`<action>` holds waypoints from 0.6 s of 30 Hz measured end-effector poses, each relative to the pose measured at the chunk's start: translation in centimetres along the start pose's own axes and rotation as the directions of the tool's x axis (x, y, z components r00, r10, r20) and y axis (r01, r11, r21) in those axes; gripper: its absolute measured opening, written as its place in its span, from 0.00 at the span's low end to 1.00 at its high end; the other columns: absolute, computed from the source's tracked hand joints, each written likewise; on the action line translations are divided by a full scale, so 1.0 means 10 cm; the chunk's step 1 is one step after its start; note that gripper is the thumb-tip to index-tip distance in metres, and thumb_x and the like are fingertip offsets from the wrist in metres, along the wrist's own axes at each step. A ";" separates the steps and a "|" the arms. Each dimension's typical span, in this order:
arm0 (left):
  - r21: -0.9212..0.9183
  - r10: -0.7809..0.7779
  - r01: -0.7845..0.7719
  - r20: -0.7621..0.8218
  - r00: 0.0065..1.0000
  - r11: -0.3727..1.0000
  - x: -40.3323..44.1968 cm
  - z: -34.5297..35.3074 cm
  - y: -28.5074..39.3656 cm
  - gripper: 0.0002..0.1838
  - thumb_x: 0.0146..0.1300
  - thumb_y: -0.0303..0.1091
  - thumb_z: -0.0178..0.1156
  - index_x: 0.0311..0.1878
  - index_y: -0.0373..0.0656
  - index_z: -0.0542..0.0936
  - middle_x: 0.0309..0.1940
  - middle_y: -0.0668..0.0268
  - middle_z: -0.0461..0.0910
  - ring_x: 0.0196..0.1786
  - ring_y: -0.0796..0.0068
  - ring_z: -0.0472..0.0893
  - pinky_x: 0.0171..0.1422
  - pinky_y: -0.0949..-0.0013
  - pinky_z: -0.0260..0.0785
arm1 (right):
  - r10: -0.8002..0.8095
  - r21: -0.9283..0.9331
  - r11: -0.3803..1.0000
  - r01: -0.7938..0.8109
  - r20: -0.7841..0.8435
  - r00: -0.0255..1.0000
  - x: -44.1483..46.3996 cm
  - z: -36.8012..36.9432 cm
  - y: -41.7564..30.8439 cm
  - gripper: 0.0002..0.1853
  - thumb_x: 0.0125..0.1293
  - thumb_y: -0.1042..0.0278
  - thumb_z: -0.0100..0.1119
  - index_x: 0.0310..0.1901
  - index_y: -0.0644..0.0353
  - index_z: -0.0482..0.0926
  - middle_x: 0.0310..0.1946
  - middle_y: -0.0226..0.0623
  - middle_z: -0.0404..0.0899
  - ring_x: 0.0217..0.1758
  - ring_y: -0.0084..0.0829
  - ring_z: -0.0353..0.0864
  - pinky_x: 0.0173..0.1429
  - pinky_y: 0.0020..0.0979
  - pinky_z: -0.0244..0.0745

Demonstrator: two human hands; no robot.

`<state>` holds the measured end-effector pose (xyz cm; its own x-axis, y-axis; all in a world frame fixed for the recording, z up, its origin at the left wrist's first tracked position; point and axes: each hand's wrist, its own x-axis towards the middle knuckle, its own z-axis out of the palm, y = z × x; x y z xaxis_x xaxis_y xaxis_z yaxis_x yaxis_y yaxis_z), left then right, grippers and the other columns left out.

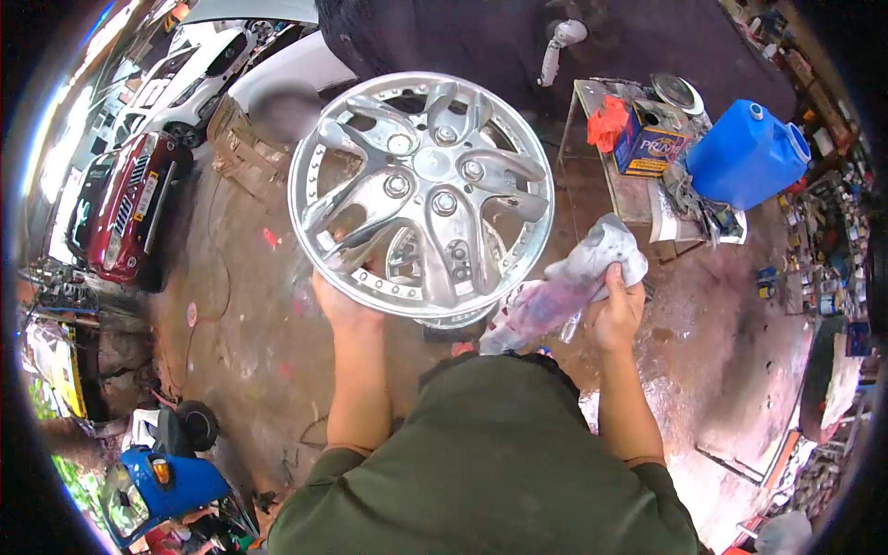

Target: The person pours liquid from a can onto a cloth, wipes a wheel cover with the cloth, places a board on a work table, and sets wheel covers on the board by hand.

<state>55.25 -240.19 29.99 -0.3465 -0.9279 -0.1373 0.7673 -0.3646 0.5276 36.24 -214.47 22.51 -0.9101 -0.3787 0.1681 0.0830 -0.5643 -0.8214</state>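
Observation:
A silver wheel cover (434, 165) with several spokes is held up in front of me, its face toward the camera. My left hand (350, 298) grips its lower left rim from below; most of the fingers are hidden behind it. To the right, my right hand (618, 310) is closed around a white cloth (606, 252) with pink and purple stains, which hangs down toward my lap. The cloth is apart from the wheel cover's face. Through the gaps between the spokes, another silver wheel cover (462, 322) shows lower down, partly covered.
On a small table (601, 97) at the right stand a blue jerrycan (745, 155), a box marked PRIME (650, 143) and an orange-red rag (607, 122). A dark red car (129, 208) and white car (180, 88) are at the left. A blue scooter (166, 490) is lower left.

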 end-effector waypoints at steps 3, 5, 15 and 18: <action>0.042 -0.023 0.025 -0.045 0.999 0.999 0.02 0.01 0.03 0.09 0.72 0.28 0.51 0.49 0.36 0.77 0.41 0.57 0.82 0.35 0.67 0.82 0.39 0.65 0.78 | 0.064 0.043 0.997 -0.062 -0.053 0.997 -0.01 0.06 -0.04 0.17 0.78 0.68 0.54 0.62 0.67 0.76 0.55 0.39 0.82 0.58 0.30 0.80 0.65 0.34 0.72; 0.044 -0.033 0.036 -0.059 0.998 0.998 0.13 -0.11 0.03 0.09 0.72 0.28 0.52 0.49 0.35 0.77 0.40 0.57 0.82 0.35 0.66 0.82 0.39 0.64 0.78 | 0.082 -0.006 0.997 -0.083 -0.068 0.994 -0.03 0.06 -0.05 0.17 0.77 0.66 0.55 0.61 0.67 0.76 0.54 0.37 0.82 0.57 0.29 0.80 0.65 0.34 0.72; 0.085 -0.118 0.124 -0.079 0.990 0.989 0.30 -0.42 -0.01 0.13 0.72 0.33 0.51 0.52 0.36 0.78 0.40 0.58 0.84 0.38 0.62 0.85 0.38 0.63 0.81 | 0.013 -0.375 0.927 -0.027 -0.039 0.999 -0.06 0.48 -0.26 0.16 0.71 0.69 0.67 0.57 0.63 0.78 0.50 0.31 0.82 0.51 0.24 0.80 0.60 0.29 0.73; 0.148 -0.058 0.075 -0.117 0.991 0.986 0.18 -0.25 -0.06 0.14 0.76 0.40 0.49 0.49 0.41 0.78 0.41 0.63 0.83 0.40 0.65 0.85 0.41 0.62 0.82 | -0.003 -0.472 0.881 0.031 0.060 0.998 0.03 0.66 -0.18 0.13 0.71 0.70 0.66 0.54 0.61 0.81 0.48 0.31 0.84 0.52 0.25 0.81 0.59 0.28 0.74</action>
<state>55.53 -241.84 27.35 -0.3248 -0.9081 -0.2644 0.6510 -0.4174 0.6340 38.54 -218.41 27.68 -0.8843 -0.4206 0.2029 -0.1466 -0.1625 -0.9758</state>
